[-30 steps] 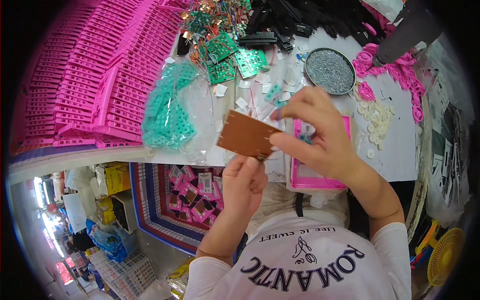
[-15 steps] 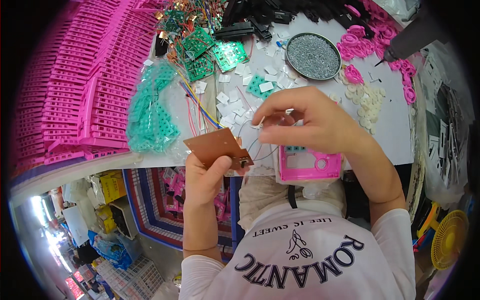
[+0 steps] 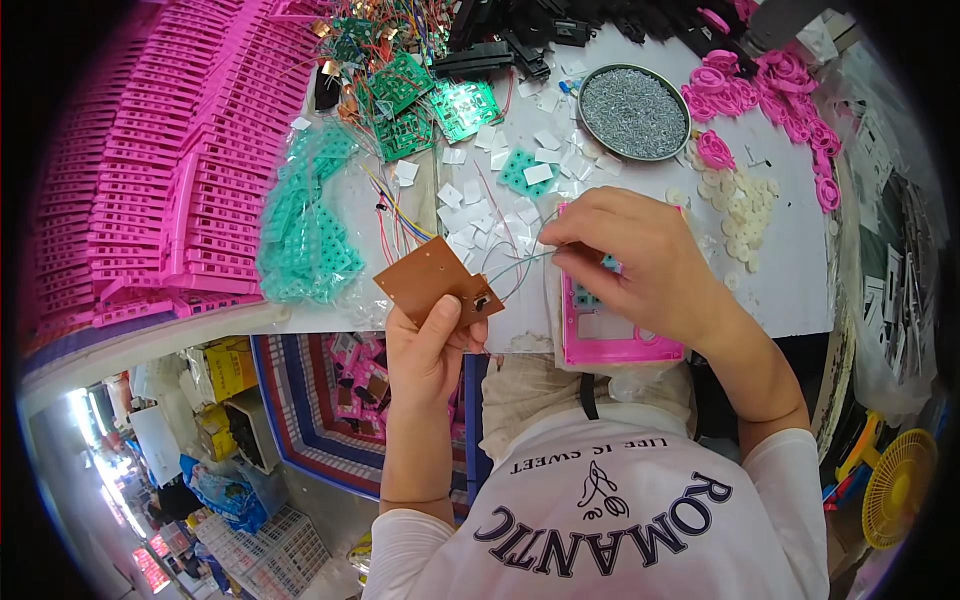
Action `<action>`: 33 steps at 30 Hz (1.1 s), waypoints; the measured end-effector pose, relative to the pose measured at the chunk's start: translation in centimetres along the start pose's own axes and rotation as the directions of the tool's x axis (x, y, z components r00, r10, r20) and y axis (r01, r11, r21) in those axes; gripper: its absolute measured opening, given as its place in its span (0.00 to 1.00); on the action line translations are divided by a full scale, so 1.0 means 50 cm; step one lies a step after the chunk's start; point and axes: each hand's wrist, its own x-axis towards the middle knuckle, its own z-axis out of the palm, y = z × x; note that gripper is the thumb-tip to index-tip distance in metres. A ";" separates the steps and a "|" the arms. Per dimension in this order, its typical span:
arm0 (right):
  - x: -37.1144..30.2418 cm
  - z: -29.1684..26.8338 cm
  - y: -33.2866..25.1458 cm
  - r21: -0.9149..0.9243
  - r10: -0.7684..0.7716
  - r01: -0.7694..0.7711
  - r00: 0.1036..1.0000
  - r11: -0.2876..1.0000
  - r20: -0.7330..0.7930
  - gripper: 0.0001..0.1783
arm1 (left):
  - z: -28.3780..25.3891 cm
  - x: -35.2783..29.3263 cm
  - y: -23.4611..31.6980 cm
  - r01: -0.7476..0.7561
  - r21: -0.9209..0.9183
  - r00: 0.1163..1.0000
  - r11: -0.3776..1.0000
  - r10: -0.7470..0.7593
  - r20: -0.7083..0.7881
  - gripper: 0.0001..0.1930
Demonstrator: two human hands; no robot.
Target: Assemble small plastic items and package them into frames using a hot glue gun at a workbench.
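A brown circuit board (image 3: 425, 283) is gripped by its near edge in my left hand (image 3: 428, 345), thumb on its face. Coloured wires (image 3: 400, 210) trail from its far side over the table. Thin bluish wires (image 3: 520, 262) run from the board's right corner to my right hand (image 3: 635, 255), whose thumb and forefinger pinch them. Partly under that hand lies a pink plastic housing (image 3: 625, 352) at the table's near edge, with teal rubber pads (image 3: 583, 297) inside it. My right hand hides much of the housing's far part.
Pink housings (image 3: 180, 150) are stacked at left beside a bag of teal keypads (image 3: 305, 225). Green circuit boards (image 3: 465, 108), white squares (image 3: 465, 215), a round tray of screws (image 3: 634, 72), cream discs (image 3: 740, 215) and pink rings (image 3: 720, 95) lie beyond my hands.
My right hand has moved slightly right and drawn the thin wires out straighter, its fingers now closed together. The board in my left hand has shifted a little and tilted.
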 end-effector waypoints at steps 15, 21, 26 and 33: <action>-0.023 0.015 -0.006 0.161 -0.357 0.349 0.934 0.923 0.025 0.13 | 0.005 -0.014 -0.014 0.100 -0.134 0.992 0.986 -0.109 -0.060 0.17; 0.027 0.071 -0.008 0.749 0.437 -0.584 0.789 0.313 0.432 0.09 | 0.024 -0.020 0.002 -0.101 -0.138 0.995 0.985 0.103 0.010 0.17; 0.048 0.102 -0.016 0.423 0.253 -0.876 0.474 0.230 0.843 0.10 | 0.024 -0.034 0.051 -0.254 0.108 0.959 0.961 0.236 0.155 0.21; 0.001 -0.055 -0.104 0.377 0.382 -0.687 0.685 0.621 0.621 0.17 | 0.023 -0.066 0.068 -0.224 0.331 0.971 0.917 0.238 -0.003 0.11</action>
